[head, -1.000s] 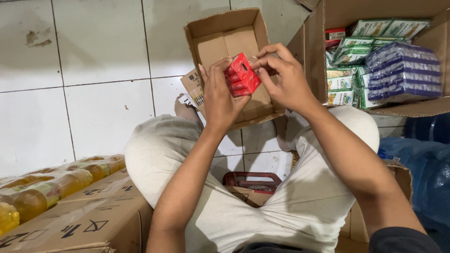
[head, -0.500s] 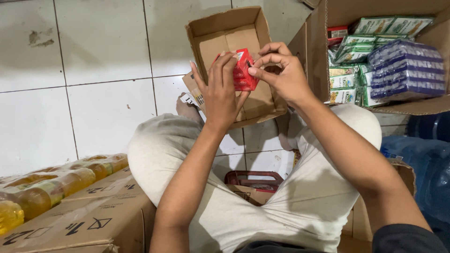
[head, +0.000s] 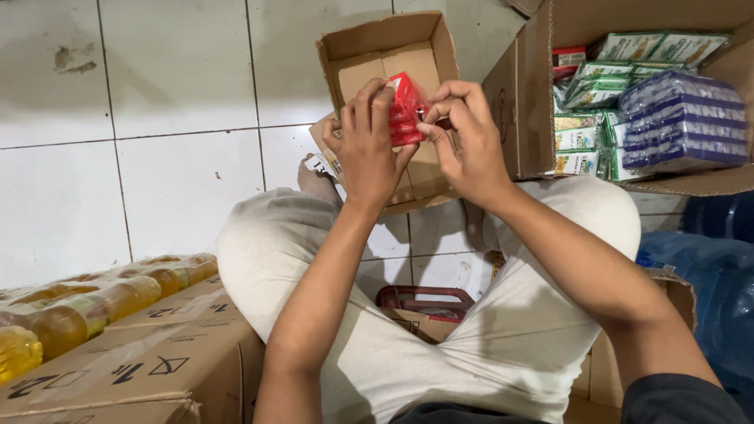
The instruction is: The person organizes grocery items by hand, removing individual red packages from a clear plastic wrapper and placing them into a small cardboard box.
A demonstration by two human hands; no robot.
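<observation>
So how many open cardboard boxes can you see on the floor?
2. A small open box lies on the floor beyond the hands, and a large open box full of packets lies at the right. Others may be hidden outside the picture.

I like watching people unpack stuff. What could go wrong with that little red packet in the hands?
1. The red packet is pinched only by fingertips of the left hand and right hand, so it might slip and drop into the open small box or onto the white floor tiles.
2. The packet looks thin and crinkly; pulling at it from both sides could tear it.
3. The small box seems to lean near the person's foot, so a bump might tip it.
</observation>
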